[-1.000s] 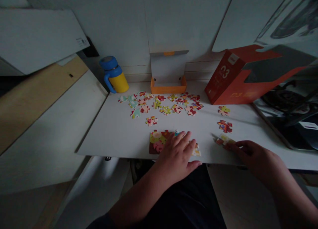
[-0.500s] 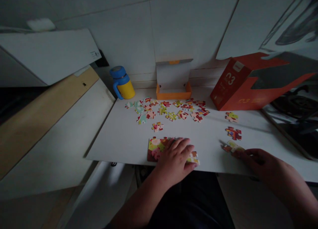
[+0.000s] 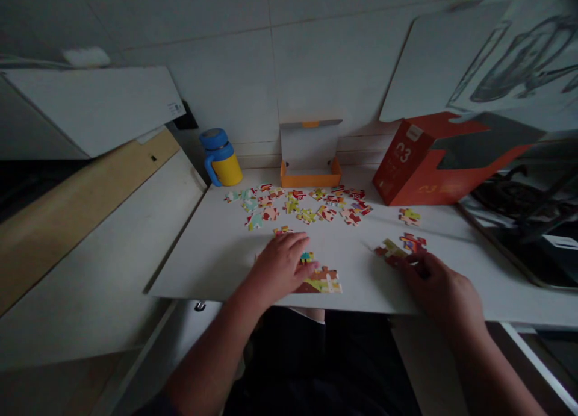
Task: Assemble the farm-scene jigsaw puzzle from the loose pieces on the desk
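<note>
My left hand point(image 3: 282, 259) lies flat over a joined section of jigsaw puzzle point(image 3: 326, 282) near the table's front edge, its fingers stretched out and hiding much of the section. To the right, my right hand point(image 3: 436, 280) pinches a green and brown puzzle piece point(image 3: 389, 249) just above the tabletop. A red and purple puzzle piece point(image 3: 413, 242) lies beside that hand, and a green and pink puzzle piece point(image 3: 409, 216) sits farther back. Partly behind my left fingertips is another loose puzzle piece point(image 3: 283, 230).
Several loose puzzle pieces point(image 3: 307, 215) spread across the back of the white table point(image 3: 189, 262). Behind them stand a blue and yellow flask point(image 3: 226, 165), an open orange box point(image 3: 311, 180) and a large red box point(image 3: 419, 169). A dark stove point(image 3: 519, 223) borders the right side.
My right hand has carried its puzzle piece leftward, toward the joined section. My left hand has shifted left over the section, uncovering more of its right end. The view has tilted slightly.
</note>
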Demonstrator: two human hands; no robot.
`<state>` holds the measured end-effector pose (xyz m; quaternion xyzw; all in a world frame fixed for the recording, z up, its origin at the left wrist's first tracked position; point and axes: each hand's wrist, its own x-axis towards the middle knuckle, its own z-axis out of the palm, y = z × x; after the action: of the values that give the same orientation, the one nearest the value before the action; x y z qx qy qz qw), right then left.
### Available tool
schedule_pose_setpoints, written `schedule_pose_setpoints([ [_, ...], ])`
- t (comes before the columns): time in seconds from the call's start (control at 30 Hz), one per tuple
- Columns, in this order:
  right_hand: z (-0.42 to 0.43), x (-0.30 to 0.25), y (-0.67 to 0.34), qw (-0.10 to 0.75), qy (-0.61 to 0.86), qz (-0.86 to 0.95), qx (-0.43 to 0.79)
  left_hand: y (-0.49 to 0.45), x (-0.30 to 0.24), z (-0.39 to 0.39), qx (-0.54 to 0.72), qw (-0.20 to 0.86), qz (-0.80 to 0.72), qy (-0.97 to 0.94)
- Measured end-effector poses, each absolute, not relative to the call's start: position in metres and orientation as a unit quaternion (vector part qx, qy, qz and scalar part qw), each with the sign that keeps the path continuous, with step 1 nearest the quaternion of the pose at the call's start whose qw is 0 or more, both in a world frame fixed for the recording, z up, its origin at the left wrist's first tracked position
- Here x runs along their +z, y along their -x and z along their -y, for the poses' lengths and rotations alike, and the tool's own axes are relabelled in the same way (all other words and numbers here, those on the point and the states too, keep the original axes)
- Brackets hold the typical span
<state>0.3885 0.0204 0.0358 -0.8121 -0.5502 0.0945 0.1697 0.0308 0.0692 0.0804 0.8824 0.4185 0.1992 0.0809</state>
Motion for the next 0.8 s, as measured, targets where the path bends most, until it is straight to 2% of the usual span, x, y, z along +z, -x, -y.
schedule_pose_setpoints([
  [0.1,-0.015,0.031,-0.387,0.203,0.813,0.541,0.071,-0.007,0.099,-0.132,0.169,0.031,-0.456,-0.873],
  [0.17,-0.014,0.029,-0.386,0.211,0.81,0.543,0.061,0.004,0.105,-0.18,0.107,0.017,-0.516,-0.85],
  [0.33,-0.015,0.026,-0.386,0.22,0.806,0.546,0.061,0.015,0.091,-0.259,0.05,0.007,-0.61,-0.791],
  [0.57,-0.016,0.025,-0.387,0.229,0.803,0.545,0.066,0.021,0.06,-0.285,0.071,-0.001,-0.611,-0.789],
  [0.8,-0.016,0.03,-0.384,0.201,0.818,0.534,0.067,0.034,0.055,-0.299,0.092,0.037,-0.619,-0.779],
])
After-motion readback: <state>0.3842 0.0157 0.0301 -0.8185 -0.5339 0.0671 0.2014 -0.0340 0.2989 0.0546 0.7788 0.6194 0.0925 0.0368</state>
